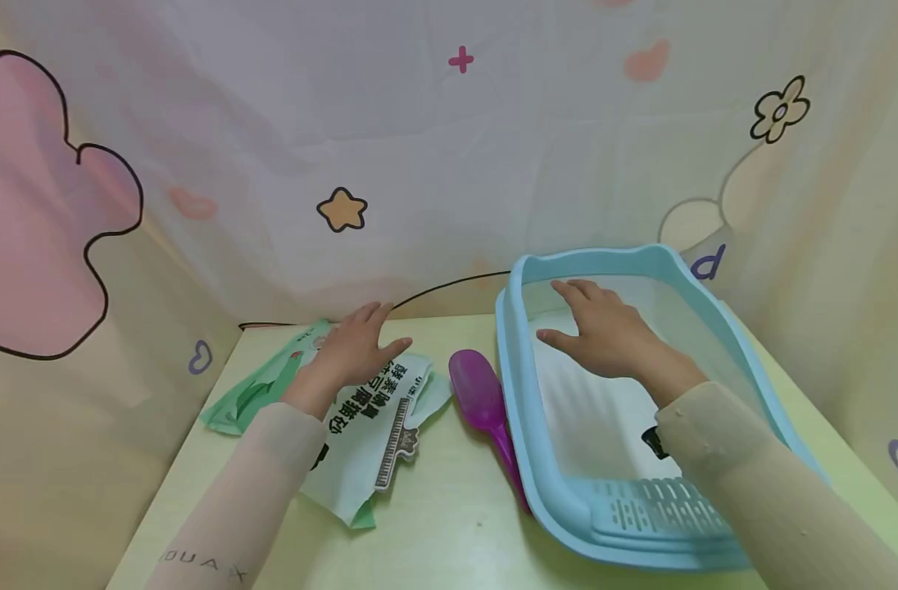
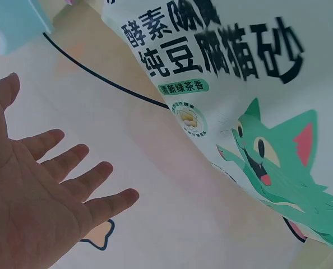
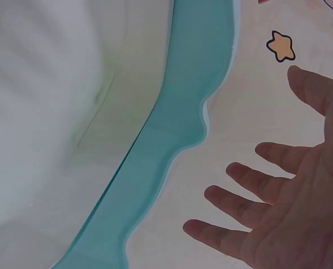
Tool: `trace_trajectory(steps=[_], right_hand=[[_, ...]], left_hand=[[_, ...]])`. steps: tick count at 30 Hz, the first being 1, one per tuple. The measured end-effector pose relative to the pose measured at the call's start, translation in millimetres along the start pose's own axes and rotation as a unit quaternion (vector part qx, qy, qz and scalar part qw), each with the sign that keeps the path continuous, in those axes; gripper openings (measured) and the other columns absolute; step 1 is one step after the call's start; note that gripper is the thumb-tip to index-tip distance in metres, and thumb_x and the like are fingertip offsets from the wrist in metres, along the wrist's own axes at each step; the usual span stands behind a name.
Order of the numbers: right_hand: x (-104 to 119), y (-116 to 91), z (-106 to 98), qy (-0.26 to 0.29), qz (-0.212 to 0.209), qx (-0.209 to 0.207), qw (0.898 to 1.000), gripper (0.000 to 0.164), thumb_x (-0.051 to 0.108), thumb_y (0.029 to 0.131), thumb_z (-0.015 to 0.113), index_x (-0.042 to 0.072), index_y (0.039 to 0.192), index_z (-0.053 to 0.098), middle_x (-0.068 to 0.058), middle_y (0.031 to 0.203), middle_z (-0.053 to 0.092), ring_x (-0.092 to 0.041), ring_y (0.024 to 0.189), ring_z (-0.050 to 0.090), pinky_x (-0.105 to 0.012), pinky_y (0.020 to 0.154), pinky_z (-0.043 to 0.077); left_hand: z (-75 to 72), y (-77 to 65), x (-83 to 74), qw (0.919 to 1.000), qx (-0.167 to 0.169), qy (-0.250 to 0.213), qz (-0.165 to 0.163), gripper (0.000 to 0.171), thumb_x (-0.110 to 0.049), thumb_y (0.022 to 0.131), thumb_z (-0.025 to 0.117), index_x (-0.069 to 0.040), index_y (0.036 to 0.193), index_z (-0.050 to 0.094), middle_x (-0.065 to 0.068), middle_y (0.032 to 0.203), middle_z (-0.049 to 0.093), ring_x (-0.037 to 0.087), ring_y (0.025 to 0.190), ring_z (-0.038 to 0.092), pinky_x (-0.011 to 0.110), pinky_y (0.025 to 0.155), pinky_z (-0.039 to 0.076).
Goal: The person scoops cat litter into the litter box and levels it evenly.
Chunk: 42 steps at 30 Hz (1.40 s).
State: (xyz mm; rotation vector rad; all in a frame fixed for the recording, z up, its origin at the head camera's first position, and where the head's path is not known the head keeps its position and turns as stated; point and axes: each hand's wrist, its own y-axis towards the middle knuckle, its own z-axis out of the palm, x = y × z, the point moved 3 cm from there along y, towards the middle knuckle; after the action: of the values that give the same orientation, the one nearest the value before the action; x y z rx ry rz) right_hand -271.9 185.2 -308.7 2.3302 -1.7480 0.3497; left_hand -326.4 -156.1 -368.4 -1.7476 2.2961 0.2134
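Zero grip: spread left hand point(image 1: 349, 351) wide near bag point(image 1: 346, 477), right hand point(image 1: 604, 332) above tray point(image 1: 519, 393); had scoop point(image 1: 482, 393) between, probably for reach.

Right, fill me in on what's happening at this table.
A person reaches out with both hands, fingers spread, holding nothing. The left hand is over a white-and-green printed bag with a flat grey clip at its edge; the right hand is over a light blue plastic tray. A purple plastic scoop lies between bag and tray.
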Motion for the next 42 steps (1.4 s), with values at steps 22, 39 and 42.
trace_trajectory(steps=[22, 39, 42], right_hand=[[79, -16, 46, 0.039, -0.1, 0.067, 0.992, 0.06, 0.043, 0.1, 0.063, 0.019, 0.152, 0.046, 0.001, 0.12, 0.071, -0.019, 0.109, 0.069, -0.045, 0.092, 0.055], [133, -21, 82, -0.038, -0.156, 0.146, 0.976, 0.062, 0.05, 0.099, 0.064, 0.025, 0.153, 0.049, 0.001, 0.139, 0.067, -0.02, 0.125, 0.066, -0.045, 0.098, 0.055], [144, -24, 84, -0.035, -0.166, 0.15, 0.974, 0.061, 0.051, 0.099, 0.063, 0.025, 0.153, 0.049, 0.001, 0.14, 0.067, -0.02, 0.125, 0.066, -0.045, 0.096, 0.056]], left_hand=[[39.2, -89.0, 2.4, 0.9967, 0.057, 0.055, 0.012, 0.075, -0.054, 0.092, 0.072, -0.013, 0.151, 0.051, 0.013, 0.153, 0.052, 0.043, 0.138, 0.052, 0.061, 0.102, 0.05], [69.1, -121.5, 6.7, 0.9971, 0.061, 0.044, 0.015, 0.101, -0.064, 0.072, 0.085, -0.014, 0.153, 0.05, 0.011, 0.161, 0.043, 0.045, 0.146, 0.04, 0.075, 0.105, 0.039], [73.2, -120.1, 6.3, 0.9968, 0.071, 0.034, 0.008, 0.106, -0.063, 0.07, 0.087, -0.014, 0.155, 0.046, 0.011, 0.164, 0.038, 0.046, 0.148, 0.036, 0.079, 0.106, 0.034]])
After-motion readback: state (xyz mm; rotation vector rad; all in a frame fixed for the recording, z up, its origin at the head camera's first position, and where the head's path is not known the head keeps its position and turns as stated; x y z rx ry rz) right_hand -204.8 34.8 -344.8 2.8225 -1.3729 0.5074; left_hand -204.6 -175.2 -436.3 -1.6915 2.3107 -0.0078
